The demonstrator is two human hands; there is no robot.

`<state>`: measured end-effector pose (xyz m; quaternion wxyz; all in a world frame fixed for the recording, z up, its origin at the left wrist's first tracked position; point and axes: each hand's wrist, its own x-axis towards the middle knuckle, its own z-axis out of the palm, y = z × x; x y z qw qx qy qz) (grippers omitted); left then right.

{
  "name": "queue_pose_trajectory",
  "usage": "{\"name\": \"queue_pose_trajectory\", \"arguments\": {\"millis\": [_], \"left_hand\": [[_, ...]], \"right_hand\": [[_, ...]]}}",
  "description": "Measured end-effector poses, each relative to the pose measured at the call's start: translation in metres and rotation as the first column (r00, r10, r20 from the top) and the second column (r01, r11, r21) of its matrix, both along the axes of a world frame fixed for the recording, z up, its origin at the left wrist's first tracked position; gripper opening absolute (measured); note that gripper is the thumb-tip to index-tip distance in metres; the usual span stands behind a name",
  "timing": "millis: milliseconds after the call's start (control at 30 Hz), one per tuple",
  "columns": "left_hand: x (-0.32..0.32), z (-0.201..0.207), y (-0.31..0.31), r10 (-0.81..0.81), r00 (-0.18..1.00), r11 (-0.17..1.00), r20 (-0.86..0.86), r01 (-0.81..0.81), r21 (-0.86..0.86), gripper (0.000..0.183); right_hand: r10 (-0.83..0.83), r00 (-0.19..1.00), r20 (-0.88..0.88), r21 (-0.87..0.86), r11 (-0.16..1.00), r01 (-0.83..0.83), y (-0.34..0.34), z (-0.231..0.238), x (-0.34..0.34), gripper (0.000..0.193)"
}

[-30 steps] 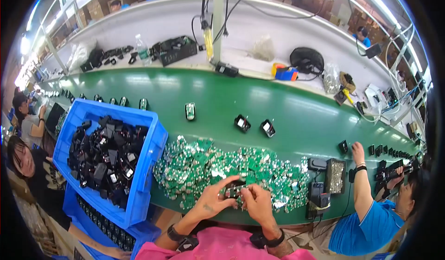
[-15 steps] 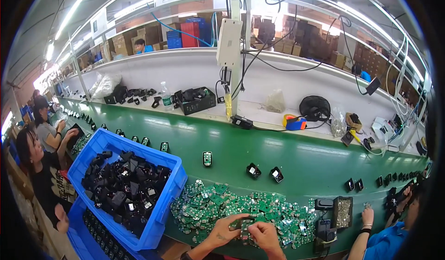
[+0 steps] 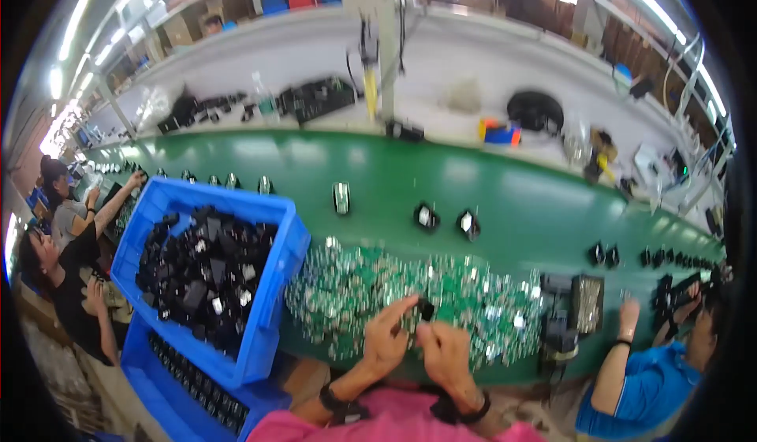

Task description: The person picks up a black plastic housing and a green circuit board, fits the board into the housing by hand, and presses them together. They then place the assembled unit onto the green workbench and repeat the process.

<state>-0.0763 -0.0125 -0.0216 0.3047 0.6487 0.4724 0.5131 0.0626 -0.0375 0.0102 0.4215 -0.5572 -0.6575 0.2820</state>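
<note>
My left hand (image 3: 388,338) and my right hand (image 3: 443,354) meet at the near edge of a green conveyor belt (image 3: 512,197). Between their fingertips sits a small black part (image 3: 425,309), and both hands pinch it. Under and around the hands lies a wide heap of small green circuit boards (image 3: 473,292). The picture is blurred, so the part's details are unclear. A blue bin (image 3: 276,276) full of black plastic housings (image 3: 205,272) stands to the left of my left hand.
Single black parts (image 3: 426,216) ride the belt in a row. A second blue crate (image 3: 169,387) sits below the bin. A person in blue (image 3: 646,379) works at right, two people at left (image 3: 67,276). A white bench (image 3: 473,71) with tools runs behind.
The view has tilted and shifted, putting the bin and my hands higher in the picture. My hands stay together over the circuit boards, still working the small black part.
</note>
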Motion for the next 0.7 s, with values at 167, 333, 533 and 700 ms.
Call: {"name": "queue_pose_trajectory", "arguments": {"millis": [167,333,533,700], "left_hand": [[0.004,0.000,0.002,0.022,0.986,0.992,0.166,-0.001,-0.126,0.052],[0.007,0.003,0.000,0.061,0.911,0.973,0.408,0.037,-0.229,0.052],[-0.006,0.006,-0.004,0.038,0.989,0.986,0.146,-0.013,-0.167,0.052],[-0.013,0.006,-0.003,-0.021,0.997,0.991,0.081,0.031,-0.131,0.050]], "right_hand": [[-0.048,0.997,-0.066,0.120,0.991,0.055,0.006,0.002,-0.010,0.021],[-0.071,0.990,-0.124,-0.004,0.997,0.072,0.010,0.005,-0.012,0.026],[0.026,0.999,0.021,0.022,0.999,-0.027,0.011,-0.014,-0.002,0.025],[0.136,0.956,-0.261,-0.423,0.874,-0.239,0.016,-0.004,0.017,0.022]]}}
